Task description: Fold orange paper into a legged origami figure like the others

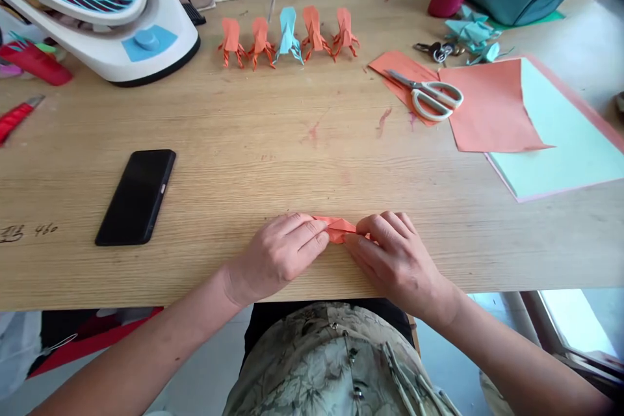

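A small folded piece of orange paper [337, 229] lies at the front of the table, between my two hands. My left hand [287, 247] is closed on its left end, fingers together and pressed down. At the right end my right hand [394, 250] pinches the paper between thumb and fingers. Both ends of the paper are hidden under my fingers; creased layers show in the middle. Farther back stands a row of several folded paper figures, orange ones [316, 32] and one light blue one [288, 34].
A black phone [136, 198] lies to the left, with a white fan [146, 26] behind it. Scissors [431, 94] rest on orange paper sheets [492, 104] at the right, beside keys [439, 51] and blue folded figures [470, 29]. A red-handled cutter [17, 118] is far left.
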A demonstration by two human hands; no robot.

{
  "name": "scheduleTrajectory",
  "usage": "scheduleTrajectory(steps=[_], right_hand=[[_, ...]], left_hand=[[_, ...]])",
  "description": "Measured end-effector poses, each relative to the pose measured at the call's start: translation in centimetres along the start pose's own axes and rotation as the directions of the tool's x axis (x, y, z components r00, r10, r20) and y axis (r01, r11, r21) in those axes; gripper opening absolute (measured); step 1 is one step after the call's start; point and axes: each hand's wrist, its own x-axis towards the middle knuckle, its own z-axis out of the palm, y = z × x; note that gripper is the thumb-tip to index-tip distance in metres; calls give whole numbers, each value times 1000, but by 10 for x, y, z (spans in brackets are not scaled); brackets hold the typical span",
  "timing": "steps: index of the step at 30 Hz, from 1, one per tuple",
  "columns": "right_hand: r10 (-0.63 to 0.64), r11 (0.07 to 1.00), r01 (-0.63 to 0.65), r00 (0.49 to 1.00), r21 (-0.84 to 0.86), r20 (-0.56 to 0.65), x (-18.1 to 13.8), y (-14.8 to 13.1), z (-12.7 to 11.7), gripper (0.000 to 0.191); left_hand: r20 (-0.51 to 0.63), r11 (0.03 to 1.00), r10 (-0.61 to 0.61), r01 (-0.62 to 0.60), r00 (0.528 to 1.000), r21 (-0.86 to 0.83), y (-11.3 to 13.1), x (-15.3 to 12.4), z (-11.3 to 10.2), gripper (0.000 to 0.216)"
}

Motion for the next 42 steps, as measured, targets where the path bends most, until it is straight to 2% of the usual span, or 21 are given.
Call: scheduleTrajectory(steps=[7, 9, 13, 16, 20, 24, 31, 38, 42], right_hand=[[38, 992, -44, 998, 117, 54, -4, 3, 2, 13], [55, 988, -64, 996, 141, 68, -3, 3, 2, 13], [78, 982, -90, 994, 166, 79, -1, 3, 0, 14], [98, 977, -116, 990, 180, 103, -4, 4, -5, 14], [170, 966, -183, 982, 182, 85, -19, 4, -16, 12], [281, 942, -279, 959, 186, 14, -31, 3, -22, 14], [241, 943, -251, 968, 217, 69, -22, -4, -16, 19], [279, 938, -287, 958, 193, 66, -13, -7, -12, 14], [309, 926, -319, 948, 202, 78, -10, -6, -11, 13]], left_hand=[[43, 980, -178, 181, 983, -87, 10, 6, -6, 13], [57, 982, -179, 182, 982, -56, 12, 9, -6, 12], [57, 994, -111, 110, 992, 22, 12, 13, -5, 9], [60, 996, -93, 92, 994, 16, 10, 13, -4, 11], [90, 990, -125, 130, 988, -50, 9, 12, -3, 13], [14, 970, -201, 201, 980, -134, 10, 11, -1, 11], [111, 961, -182, 201, 977, -191, 7, 13, -4, 13], [122, 915, -250, 276, 960, -295, 5, 16, -3, 11], [130, 871, -328, 352, 936, -341, 7, 16, -4, 11]])
